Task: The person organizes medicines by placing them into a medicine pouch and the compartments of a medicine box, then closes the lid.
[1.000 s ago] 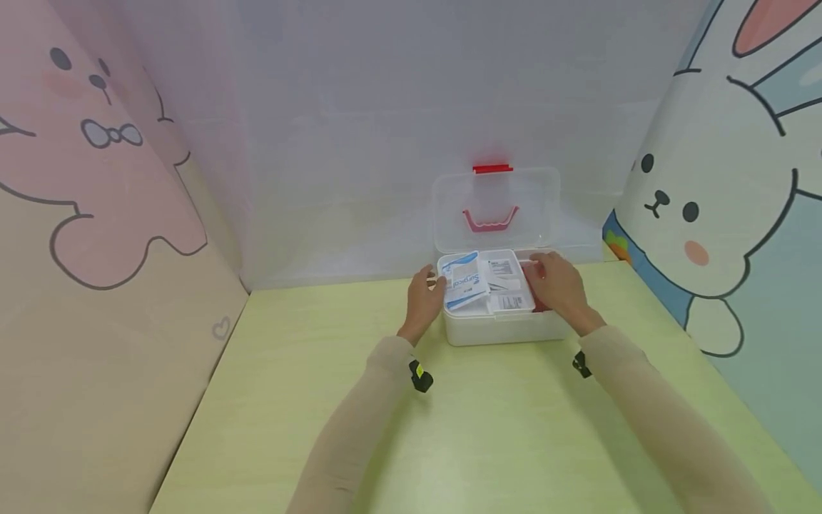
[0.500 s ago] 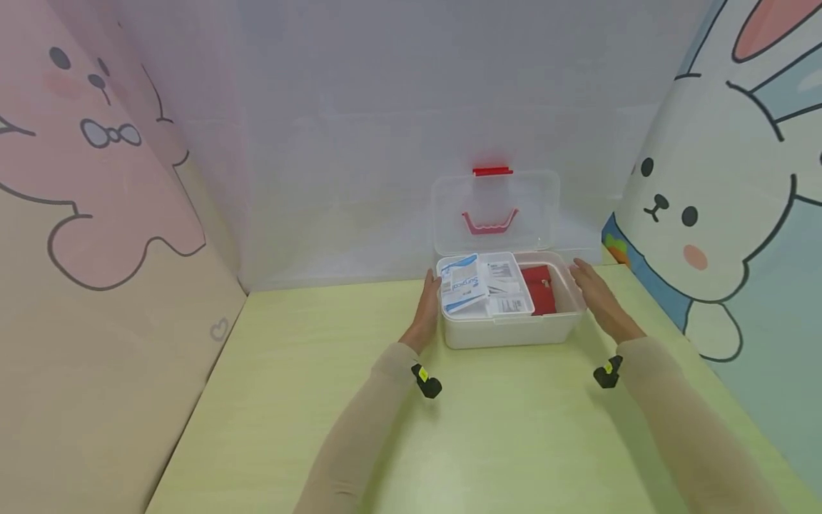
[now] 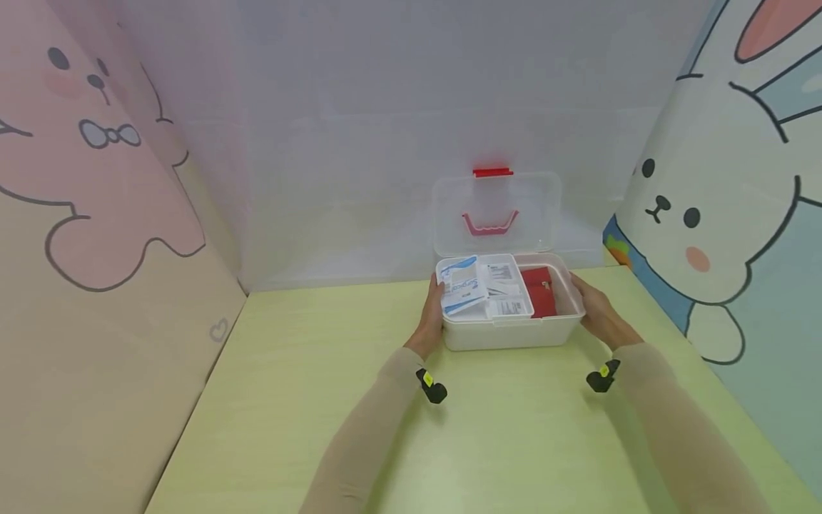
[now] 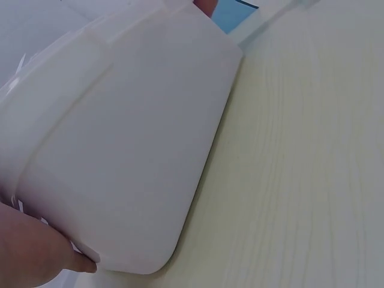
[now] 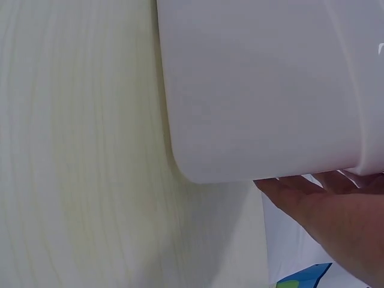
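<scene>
A white plastic first-aid box [image 3: 507, 334] stands on the table with its clear lid [image 3: 539, 207] raised behind it. My left hand [image 3: 429, 321] grips its left end, and my right hand [image 3: 602, 313] holds the right end. In the right wrist view, the fingers [image 5: 294, 192] reach under the rim against the side wall. The left wrist view shows part of my left hand [image 4: 30, 249] at the box's corner. Inside, a white tray [image 3: 475, 314] bears blue-and-white packets [image 3: 464, 287] printed "Surgical" and smaller white packets [image 3: 504, 289]. Beside the tray lies a red pouch [image 3: 539, 291].
The pale wooden table [image 3: 501, 428] extends in front of the box and to its left. A white back wall [image 3: 347, 157] rises close behind the lid. Side panels with a pink cartoon animal [image 3: 128, 193] and a white rabbit [image 3: 726, 214] bound the space.
My right hand has left the red pouch and moved right, onto the box's right end. My left hand has come against the left end. The box has barely shifted.
</scene>
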`<state>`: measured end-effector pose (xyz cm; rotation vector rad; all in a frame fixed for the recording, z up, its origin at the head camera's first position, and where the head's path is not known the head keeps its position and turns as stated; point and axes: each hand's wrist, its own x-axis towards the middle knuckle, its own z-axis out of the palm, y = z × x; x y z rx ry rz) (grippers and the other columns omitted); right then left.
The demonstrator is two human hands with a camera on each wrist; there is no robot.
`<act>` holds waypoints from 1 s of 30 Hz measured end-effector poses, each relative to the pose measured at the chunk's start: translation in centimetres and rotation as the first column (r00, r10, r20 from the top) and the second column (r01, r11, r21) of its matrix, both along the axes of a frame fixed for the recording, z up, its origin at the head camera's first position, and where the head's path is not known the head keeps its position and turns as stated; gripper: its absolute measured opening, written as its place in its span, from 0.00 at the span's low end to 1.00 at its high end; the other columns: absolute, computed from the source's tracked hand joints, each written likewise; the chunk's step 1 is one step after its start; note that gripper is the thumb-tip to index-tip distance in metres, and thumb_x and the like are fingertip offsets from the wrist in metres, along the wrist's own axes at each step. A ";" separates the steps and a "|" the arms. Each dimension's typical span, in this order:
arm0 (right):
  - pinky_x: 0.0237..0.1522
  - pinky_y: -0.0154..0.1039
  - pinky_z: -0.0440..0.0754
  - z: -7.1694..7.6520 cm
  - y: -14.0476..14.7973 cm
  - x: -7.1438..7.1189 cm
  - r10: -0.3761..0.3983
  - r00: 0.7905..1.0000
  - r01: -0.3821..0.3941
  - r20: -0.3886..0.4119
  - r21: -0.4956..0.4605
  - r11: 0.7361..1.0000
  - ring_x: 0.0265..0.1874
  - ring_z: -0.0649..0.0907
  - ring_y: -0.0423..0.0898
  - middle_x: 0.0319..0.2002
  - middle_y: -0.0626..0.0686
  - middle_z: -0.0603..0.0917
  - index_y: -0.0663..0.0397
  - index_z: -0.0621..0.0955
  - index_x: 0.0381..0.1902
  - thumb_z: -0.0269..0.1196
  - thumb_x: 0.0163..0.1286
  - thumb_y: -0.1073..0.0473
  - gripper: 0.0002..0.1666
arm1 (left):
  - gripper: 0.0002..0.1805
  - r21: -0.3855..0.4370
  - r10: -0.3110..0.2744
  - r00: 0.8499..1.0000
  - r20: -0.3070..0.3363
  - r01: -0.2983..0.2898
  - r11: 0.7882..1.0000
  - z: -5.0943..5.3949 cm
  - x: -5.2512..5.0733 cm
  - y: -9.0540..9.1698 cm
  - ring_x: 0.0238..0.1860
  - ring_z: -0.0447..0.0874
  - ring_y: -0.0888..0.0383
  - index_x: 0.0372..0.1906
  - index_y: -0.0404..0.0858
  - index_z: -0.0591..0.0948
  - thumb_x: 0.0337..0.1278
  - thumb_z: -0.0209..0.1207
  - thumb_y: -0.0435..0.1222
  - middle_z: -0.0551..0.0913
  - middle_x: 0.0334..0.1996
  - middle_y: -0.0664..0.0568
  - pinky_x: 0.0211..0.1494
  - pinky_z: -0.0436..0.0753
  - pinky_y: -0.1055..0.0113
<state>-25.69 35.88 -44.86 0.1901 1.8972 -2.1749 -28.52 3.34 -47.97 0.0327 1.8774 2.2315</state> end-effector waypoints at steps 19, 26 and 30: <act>0.59 0.32 0.69 -0.1 -3.2 1.8 0.015 1.000 -0.014 -0.023 0.032 0.999 0.56 0.71 0.35 0.60 0.41 0.70 0.45 0.45 0.80 0.41 0.78 0.37 0.41 | 0.33 0.093 0.001 1.000 0.019 -0.003 0.996 -0.3 2.1 -3.3 0.81 0.35 0.53 0.79 0.59 0.41 0.75 0.36 0.53 0.41 0.80 0.60 0.80 0.39 0.48; 0.63 0.35 0.68 -0.4 -4.6 2.6 0.041 0.998 -0.037 -0.037 0.094 0.995 0.61 0.68 0.38 0.73 0.54 0.60 0.42 0.46 0.80 0.39 0.77 0.34 0.41 | 0.33 0.120 0.005 0.999 0.034 -0.009 0.993 -0.4 3.4 -4.9 0.81 0.37 0.52 0.79 0.61 0.41 0.75 0.36 0.53 0.40 0.80 0.60 0.80 0.42 0.49; 0.66 0.38 0.66 -0.5 -5.5 3.1 0.053 0.998 -0.049 -0.035 0.095 0.994 0.65 0.67 0.42 0.76 0.56 0.55 0.42 0.46 0.80 0.38 0.77 0.33 0.41 | 0.34 0.121 0.018 0.999 0.026 -0.021 0.992 -0.5 4.2 -5.8 0.81 0.36 0.51 0.79 0.58 0.41 0.75 0.36 0.52 0.40 0.80 0.59 0.80 0.41 0.49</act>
